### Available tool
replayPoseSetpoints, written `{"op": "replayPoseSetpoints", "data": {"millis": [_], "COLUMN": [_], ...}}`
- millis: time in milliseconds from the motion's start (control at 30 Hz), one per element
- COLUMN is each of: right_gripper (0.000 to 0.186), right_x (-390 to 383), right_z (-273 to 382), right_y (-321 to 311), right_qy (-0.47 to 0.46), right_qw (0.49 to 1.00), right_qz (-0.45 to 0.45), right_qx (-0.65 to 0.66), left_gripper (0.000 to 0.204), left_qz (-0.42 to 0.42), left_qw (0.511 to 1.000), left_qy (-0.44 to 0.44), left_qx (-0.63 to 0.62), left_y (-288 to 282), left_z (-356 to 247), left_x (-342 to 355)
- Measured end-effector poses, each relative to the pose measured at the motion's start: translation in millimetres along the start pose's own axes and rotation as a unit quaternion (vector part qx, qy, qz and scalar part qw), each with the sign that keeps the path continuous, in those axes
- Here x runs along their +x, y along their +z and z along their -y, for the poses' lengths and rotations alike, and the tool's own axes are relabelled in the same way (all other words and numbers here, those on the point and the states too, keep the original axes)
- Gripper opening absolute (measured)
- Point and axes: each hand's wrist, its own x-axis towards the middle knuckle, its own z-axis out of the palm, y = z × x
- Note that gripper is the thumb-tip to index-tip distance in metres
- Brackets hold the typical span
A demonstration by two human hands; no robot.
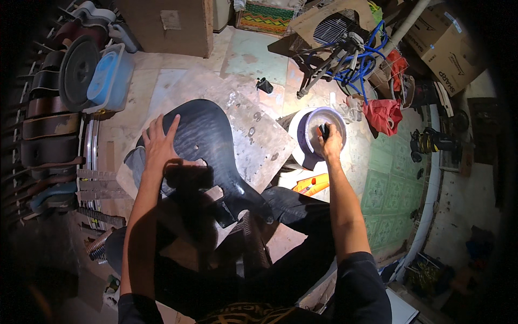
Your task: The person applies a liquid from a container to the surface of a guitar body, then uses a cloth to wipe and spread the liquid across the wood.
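A black electric guitar body with cutouts lies on a flat, stained board before me. On its left side rests my left hand, fingers spread over the surface. To the right stands a round bowl with a purple rim and pale inside. My right hand is over this bowl, its fingers closed round a small black and orange object, mostly hidden by the fingers. A dark shadow covers the lower part of the guitar body.
An orange packet lies below the bowl; a small black cup stands beyond the board. Many guitar bodies line the left, near a plastic tub. Blue hose, red plastic and cardboard boxes fill the far right.
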Motion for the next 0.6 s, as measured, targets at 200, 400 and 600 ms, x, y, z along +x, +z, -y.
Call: {"op": "replayPoseSetpoints", "data": {"millis": [200, 400, 600], "right_gripper": [0.053, 0.048, 0.059], "right_x": [-2.2, 6.6, -59.6], "right_z": [4.1, 32.7, 92.0], "right_y": [7.8, -22.7, -107.2], "right_qy": [0.027, -0.028, 0.012], "right_qw": [1.000, 0.958, 0.901], "right_qz": [-0.006, -0.194, -0.166], "right_qx": [-0.008, 0.209, 0.401], "left_gripper": [0.144, 0.139, 0.128], "left_qz": [0.007, -0.099, 0.012], "left_qw": [1.000, 0.994, 0.980], "left_qy": [-0.014, 0.013, -0.180], "left_qx": [0.004, -0.046, 0.082], "left_y": [-11.7, -0.8, 39.2], "left_z": [-3.8, -5.0, -27.9], "left_x": [4.7, -4.1, -16.3]}}
